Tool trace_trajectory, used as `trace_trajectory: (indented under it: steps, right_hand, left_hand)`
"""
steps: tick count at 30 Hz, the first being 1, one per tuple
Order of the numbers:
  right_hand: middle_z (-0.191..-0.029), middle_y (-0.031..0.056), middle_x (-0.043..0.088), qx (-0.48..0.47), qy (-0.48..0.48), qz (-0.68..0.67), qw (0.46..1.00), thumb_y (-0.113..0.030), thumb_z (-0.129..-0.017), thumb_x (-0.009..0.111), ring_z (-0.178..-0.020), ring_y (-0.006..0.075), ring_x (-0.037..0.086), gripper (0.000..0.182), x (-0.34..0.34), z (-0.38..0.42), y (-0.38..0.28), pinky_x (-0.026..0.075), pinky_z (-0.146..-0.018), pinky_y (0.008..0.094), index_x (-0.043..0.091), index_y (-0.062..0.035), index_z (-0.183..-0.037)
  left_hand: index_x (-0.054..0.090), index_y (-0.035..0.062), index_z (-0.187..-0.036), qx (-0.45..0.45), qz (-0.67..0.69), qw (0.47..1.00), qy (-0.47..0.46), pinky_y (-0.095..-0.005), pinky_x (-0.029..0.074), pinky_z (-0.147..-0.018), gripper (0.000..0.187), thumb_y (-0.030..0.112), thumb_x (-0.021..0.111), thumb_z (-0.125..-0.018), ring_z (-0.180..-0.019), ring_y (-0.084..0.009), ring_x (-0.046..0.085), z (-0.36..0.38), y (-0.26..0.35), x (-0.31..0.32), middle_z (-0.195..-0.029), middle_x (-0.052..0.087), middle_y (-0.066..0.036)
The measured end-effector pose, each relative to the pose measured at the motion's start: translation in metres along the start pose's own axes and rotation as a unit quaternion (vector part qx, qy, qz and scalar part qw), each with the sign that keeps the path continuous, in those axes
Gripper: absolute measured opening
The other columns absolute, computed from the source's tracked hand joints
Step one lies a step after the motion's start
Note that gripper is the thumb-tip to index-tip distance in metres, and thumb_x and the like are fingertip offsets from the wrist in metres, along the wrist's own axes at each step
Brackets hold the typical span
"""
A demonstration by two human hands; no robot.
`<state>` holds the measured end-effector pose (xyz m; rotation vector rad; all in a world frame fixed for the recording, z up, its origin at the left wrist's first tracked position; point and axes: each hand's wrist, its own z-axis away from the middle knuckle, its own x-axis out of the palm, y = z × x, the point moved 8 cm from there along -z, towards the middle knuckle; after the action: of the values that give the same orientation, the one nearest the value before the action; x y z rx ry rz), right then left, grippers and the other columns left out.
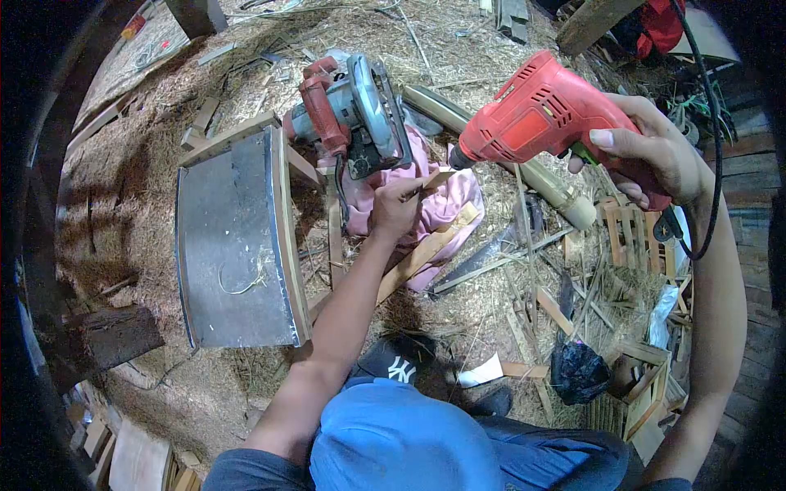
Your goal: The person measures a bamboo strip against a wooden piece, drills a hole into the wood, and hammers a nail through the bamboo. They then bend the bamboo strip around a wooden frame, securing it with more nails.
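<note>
My right hand (pixel 647 151) is wrapped round the handle of a red power drill (pixel 532 110), whose black chuck points down and left. The drill's front end is close to a small wooden piece (pixel 440 177) that my left hand (pixel 397 204) pinches. Below and around my left hand lies a pink cloth (pixel 446 217), with a longer wooden strip (pixel 434 250) resting on it. A circular saw (pixel 348 114) with a red handle stands just beyond my left hand. Whether a bit touches the piece is too small to tell.
A dark-topped wooden frame (pixel 233 237) stands at the left. A bamboo pole (pixel 532 180) lies behind the drill. Scrap sticks, a black plastic bag (pixel 579 372) and small wooden crates (pixel 647 393) are at the right. A black cord (pixel 718 139) hangs beside my right wrist.
</note>
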<state>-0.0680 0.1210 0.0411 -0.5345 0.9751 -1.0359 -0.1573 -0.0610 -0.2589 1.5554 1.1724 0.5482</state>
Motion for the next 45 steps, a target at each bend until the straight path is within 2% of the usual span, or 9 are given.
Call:
trace_trajectory:
  steps: [11,16,19,23,25,27,30,32,45]
  right_hand:
    - [-0.062,-0.0018,0.051,0.028,-0.008,0.026,0.999,-0.032,-0.09,0.069,-0.039,0.0058,0.045,0.038,-0.003,-0.001,-0.007,0.033,-0.033,0.022,0.059,-0.0008,-0.11]
    - [-0.077,0.0015,0.061,0.045,0.015,0.094,0.994,-0.028,-0.088,0.07,-0.054,0.0062,0.053,0.054,-0.01,0.0,-0.008,0.043,-0.047,0.0233,0.055,-0.0018,-0.134]
    - [-0.08,0.0046,0.064,-0.015,0.032,0.141,0.989,-0.022,-0.085,0.068,-0.05,0.0049,0.054,0.065,-0.008,-0.002,-0.016,0.041,-0.041,0.0199,0.046,-0.0026,-0.142]
    - [-0.088,0.0055,0.066,-0.005,0.023,0.169,0.985,-0.015,-0.083,0.067,-0.053,0.0056,0.055,0.076,-0.008,-0.008,-0.018,0.042,-0.042,0.0205,0.035,-0.0089,-0.152]
    - [-0.09,0.0051,0.066,-0.095,0.013,0.186,0.978,-0.01,-0.083,0.064,-0.058,0.0058,0.057,0.08,-0.002,-0.021,-0.028,0.044,-0.047,0.0198,0.029,-0.0109,-0.155]
    - [-0.094,0.0048,0.066,-0.058,-0.012,0.212,0.975,-0.017,-0.087,0.067,-0.065,0.0065,0.059,0.074,0.0,-0.021,-0.033,0.047,-0.052,0.0206,0.034,-0.0088,-0.153]
    - [-0.102,0.0049,0.065,-0.125,-0.03,0.179,0.975,-0.035,-0.094,0.068,-0.078,0.0078,0.06,0.068,0.008,-0.034,-0.036,0.052,-0.067,0.0235,0.041,-0.0038,-0.148]
    - [-0.103,0.005,0.065,-0.127,-0.016,0.169,0.977,-0.033,-0.094,0.068,-0.08,0.0079,0.06,0.066,0.01,-0.033,-0.035,0.052,-0.069,0.0242,0.041,-0.0038,-0.148]
    - [-0.111,0.0064,0.064,-0.121,-0.018,0.156,0.98,-0.03,-0.094,0.069,-0.092,0.011,0.062,0.067,0.004,-0.033,-0.033,0.053,-0.075,0.0273,0.04,-0.0029,-0.148]
  left_hand:
    - [0.076,0.0108,-0.108,0.006,-0.037,0.999,-0.003,-0.0327,0.055,-0.072,0.029,0.005,0.073,-0.08,-0.079,-0.0219,0.073,0.004,-0.01,0.003,-0.091,0.074,-0.012]
    - [0.076,0.0105,-0.107,-0.033,-0.023,0.999,-0.028,-0.0338,0.055,-0.073,0.027,0.005,0.071,-0.08,-0.079,-0.0232,0.072,0.004,-0.011,0.007,-0.091,0.074,-0.014]
    - [0.076,0.0106,-0.107,-0.049,-0.003,0.998,-0.029,-0.0334,0.054,-0.074,0.027,0.005,0.069,-0.081,-0.079,-0.024,0.072,0.003,-0.014,0.006,-0.092,0.074,-0.015]
    - [0.076,0.0112,-0.108,-0.037,-0.01,0.999,-0.023,-0.0322,0.054,-0.074,0.028,0.005,0.067,-0.082,-0.08,-0.0236,0.072,0.003,-0.025,0.008,-0.093,0.074,-0.015]
    - [0.076,0.0087,-0.108,-0.042,-0.016,0.999,-0.029,-0.0305,0.054,-0.075,0.026,0.007,0.07,-0.082,-0.083,-0.0196,0.072,0.002,-0.018,0.004,-0.094,0.075,-0.013]
    - [0.075,0.0062,-0.107,-0.048,-0.021,0.998,-0.034,-0.0287,0.055,-0.076,0.025,0.008,0.073,-0.083,-0.085,-0.0156,0.073,0.002,-0.017,0.004,-0.095,0.076,-0.011]
    - [0.076,0.0061,-0.107,-0.043,-0.007,0.998,-0.041,-0.0284,0.054,-0.076,0.025,0.008,0.073,-0.082,-0.084,-0.0149,0.072,0.003,-0.02,0.004,-0.094,0.076,-0.011]
    - [0.075,0.008,-0.109,-0.087,0.012,0.995,-0.044,-0.0297,0.054,-0.076,0.027,0.009,0.07,-0.082,-0.085,-0.0213,0.073,0.003,-0.028,0.004,-0.093,0.075,-0.014]
    - [0.076,0.0072,-0.107,-0.081,0.021,0.996,-0.033,-0.03,0.054,-0.075,0.026,0.007,0.074,-0.081,-0.081,-0.0194,0.073,0.003,-0.023,0.001,-0.093,0.075,-0.014]
